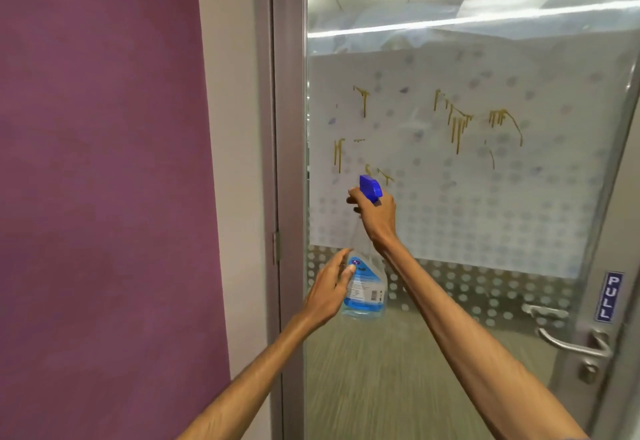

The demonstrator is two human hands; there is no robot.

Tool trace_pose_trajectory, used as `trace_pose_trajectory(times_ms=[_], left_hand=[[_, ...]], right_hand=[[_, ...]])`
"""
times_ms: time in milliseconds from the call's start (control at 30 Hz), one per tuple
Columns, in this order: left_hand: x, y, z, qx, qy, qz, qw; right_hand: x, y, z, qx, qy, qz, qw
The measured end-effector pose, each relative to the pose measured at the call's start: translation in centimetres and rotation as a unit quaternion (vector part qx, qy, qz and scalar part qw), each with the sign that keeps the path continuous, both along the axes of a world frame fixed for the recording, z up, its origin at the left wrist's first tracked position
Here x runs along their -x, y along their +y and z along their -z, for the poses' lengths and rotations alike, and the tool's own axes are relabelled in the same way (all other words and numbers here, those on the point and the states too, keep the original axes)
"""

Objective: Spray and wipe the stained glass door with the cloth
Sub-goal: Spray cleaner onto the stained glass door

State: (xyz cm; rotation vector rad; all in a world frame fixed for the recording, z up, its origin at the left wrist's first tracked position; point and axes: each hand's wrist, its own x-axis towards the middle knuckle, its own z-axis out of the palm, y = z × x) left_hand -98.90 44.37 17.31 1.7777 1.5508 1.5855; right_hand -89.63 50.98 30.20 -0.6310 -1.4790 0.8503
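Sensibly, right hand point(375, 214) grips the spray bottle point(367, 295) by its neck (light, probably slick); straight-fingered left hand point(327, 292) steadies below.

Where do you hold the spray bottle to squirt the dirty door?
Hold the spray bottle by its neck, just under the blue spray head, coming from behind, away from the glass door. The neck is narrow, the bottle hangs roughly upright, and the head faces the stains.
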Motion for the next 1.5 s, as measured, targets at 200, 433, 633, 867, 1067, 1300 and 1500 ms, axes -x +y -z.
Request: trace_pose_trajectory(times_ms=[200, 433, 633, 867, 1067, 1300, 1500], left_hand=[[5.9, 6.0, -3.7, -0.058, 0.024, 0.031, 0.998], [10.4, 11.2, -8.0, -0.114, 0.050, 0.039, 0.991], [13.6, 16.7, -13.1, -0.205, 0.076, -0.126, 0.968], [17.1, 23.8, -19.2, -0.236, 0.226, -0.220, 0.919], [20.0, 27.2, -21.9, -0.247, 0.283, -0.253, 0.892], [19.8, 28.4, -21.3, -0.278, 0.267, -0.279, 0.880], [20.2, 28.5, -21.1, -0.291, 0.266, -0.267, 0.879]], right_hand=[[5.1, 3.5, -4.5, -0.037, 0.023, 0.079, 0.996], [8.2, 6.9, -9.2, -0.034, 0.044, 0.130, 0.990], [8.8, 10.0, -12.7, -0.028, 0.065, 0.148, 0.986], [8.0, 12.9, -15.8, -0.049, 0.062, 0.168, 0.983], [7.0, 14.0, -18.5, -0.074, 0.068, 0.182, 0.978], [6.4, 14.6, -20.1, -0.110, 0.035, 0.230, 0.966], [6.4, 15.0, -20.7, -0.124, 0.016, 0.269, 0.955]])
